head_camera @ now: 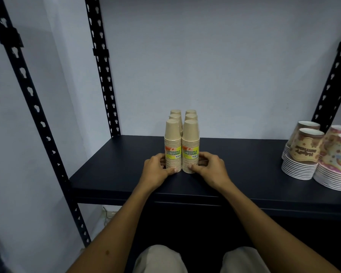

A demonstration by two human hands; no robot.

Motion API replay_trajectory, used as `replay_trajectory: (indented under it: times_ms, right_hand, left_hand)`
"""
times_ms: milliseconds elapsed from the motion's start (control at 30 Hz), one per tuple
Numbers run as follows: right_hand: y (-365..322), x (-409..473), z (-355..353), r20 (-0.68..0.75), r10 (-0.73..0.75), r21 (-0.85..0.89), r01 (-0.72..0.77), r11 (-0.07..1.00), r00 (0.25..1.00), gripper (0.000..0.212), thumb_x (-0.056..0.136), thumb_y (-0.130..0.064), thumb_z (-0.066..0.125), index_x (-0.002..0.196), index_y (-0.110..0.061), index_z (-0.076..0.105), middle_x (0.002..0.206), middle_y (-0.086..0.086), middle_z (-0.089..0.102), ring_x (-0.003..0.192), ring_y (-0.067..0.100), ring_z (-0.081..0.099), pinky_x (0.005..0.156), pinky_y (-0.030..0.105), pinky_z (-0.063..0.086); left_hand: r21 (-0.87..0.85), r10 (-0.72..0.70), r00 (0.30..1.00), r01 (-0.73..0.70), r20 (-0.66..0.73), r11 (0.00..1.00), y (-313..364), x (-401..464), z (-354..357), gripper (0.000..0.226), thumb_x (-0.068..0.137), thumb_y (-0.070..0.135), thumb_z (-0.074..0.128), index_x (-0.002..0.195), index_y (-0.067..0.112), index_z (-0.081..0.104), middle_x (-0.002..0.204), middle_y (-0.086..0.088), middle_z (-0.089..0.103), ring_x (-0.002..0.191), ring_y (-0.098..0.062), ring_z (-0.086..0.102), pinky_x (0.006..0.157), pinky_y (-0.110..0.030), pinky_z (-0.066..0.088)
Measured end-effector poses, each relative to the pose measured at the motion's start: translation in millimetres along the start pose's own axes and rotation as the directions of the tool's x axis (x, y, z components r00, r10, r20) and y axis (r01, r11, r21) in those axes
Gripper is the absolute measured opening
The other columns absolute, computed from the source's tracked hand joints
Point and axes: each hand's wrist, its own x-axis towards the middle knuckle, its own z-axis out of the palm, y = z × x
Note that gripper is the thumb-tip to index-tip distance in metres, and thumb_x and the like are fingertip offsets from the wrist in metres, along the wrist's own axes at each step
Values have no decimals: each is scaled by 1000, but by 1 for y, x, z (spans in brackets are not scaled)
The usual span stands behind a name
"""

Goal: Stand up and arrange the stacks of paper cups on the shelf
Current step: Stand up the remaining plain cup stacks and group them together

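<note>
Several brown paper cup stacks stand upright on the dark shelf (110, 170), in two rows running back toward the wall. The front left stack (172, 142) and the front right stack (191, 143) carry yellow labels and touch each other. My left hand (158, 170) cups the base of the front left stack, thumb across its front. My right hand (209, 167) cups the base of the front right stack the same way. The stacks behind them (183, 115) are mostly hidden.
Printed party cup stacks (303, 152) stand at the right end of the shelf, with a pink one (335, 160) at the frame edge. Black perforated uprights (104, 75) frame the shelf. A pale wall lies behind. My knees show below the shelf edge.
</note>
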Motion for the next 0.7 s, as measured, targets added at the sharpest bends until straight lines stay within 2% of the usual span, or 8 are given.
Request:
replay_trajectory:
  times_ms: [100,333,467,700]
  right_hand:
    - [0,-1,0,-3,2,-1,-2,1000,1000,49,75,-18,80,121,-13,63,105,-2,71,91,6,66,85,23,54]
    - [-1,-1,-1,27,10,0,-10,1000,1000,49,79,-19,76,125,-13,60,112,-2,70,93,3,64,79,12,48]
    - [-1,-1,-1,33,14,-8,-13,1000,999,49,80,-17,75,126,-13,59,108,-5,68,85,-5,59,66,3,44]
    - [2,0,0,35,19,-6,-19,1000,999,50,82,-13,73,129,-11,57,113,0,68,82,-8,57,62,1,45]
  left_hand:
    - [11,-6,1000,6,0,1000,1,0,0,60,71,21,83,125,11,59,116,-1,68,97,-7,60,87,-18,46]
    - [-6,-15,1000,15,1,1000,1,-1,-1,60,71,22,84,124,12,60,116,-1,68,94,-5,60,84,-16,46]
    - [-4,-16,1000,17,3,1000,1,-1,-1,60,71,23,84,125,12,59,116,-1,68,95,-6,61,85,-17,46]
    - [-11,-16,1000,16,9,1000,1,-1,-1,58,71,22,83,124,12,60,115,-1,68,96,-7,61,86,-18,47]
